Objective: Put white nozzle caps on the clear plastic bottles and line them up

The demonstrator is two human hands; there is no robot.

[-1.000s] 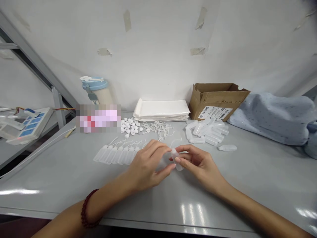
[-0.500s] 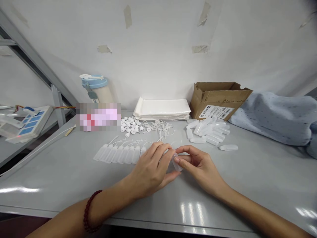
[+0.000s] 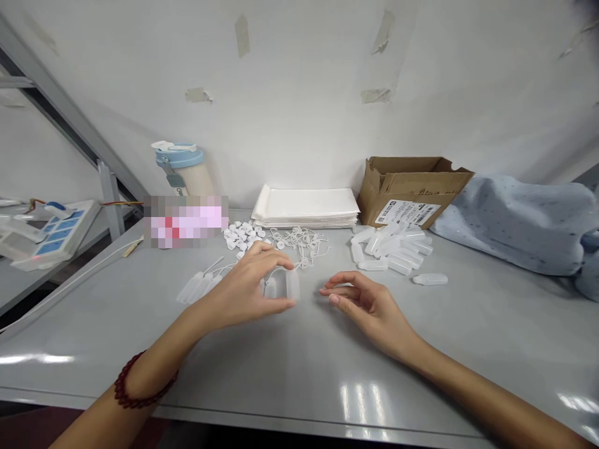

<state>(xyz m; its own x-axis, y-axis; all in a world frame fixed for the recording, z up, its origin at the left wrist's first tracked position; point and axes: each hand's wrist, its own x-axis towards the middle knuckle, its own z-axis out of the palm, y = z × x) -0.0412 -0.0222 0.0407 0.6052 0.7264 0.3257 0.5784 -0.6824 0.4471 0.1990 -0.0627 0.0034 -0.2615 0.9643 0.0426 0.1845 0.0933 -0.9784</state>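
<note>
My left hand [image 3: 253, 284] holds a small translucent plastic bottle [image 3: 292, 285] lengthwise, a fingertip at its upper end and the thumb at its lower end. Part of a row of similar bottles with white cord loops [image 3: 193, 288] shows left of this hand; the hand covers the others. My right hand [image 3: 362, 308] hovers over the table with its fingers loosely curved and apart, nothing between them. Farther off lie a heap of plain translucent bottles [image 3: 397, 252] and a single one [image 3: 430, 279] to the right.
White caps [image 3: 243, 236] and white cord loops [image 3: 306, 240] lie in piles mid-table. Behind them are a stack of white envelopes [image 3: 306, 204], a cardboard box [image 3: 416, 187] and a tumbler [image 3: 182, 165]. Pale blue cloth [image 3: 519, 224] covers the right rear.
My left hand has moved left with the bottle, away from my right hand. The right hand has let go of the bottle and stayed nearly in place, its fingers now parted.
</note>
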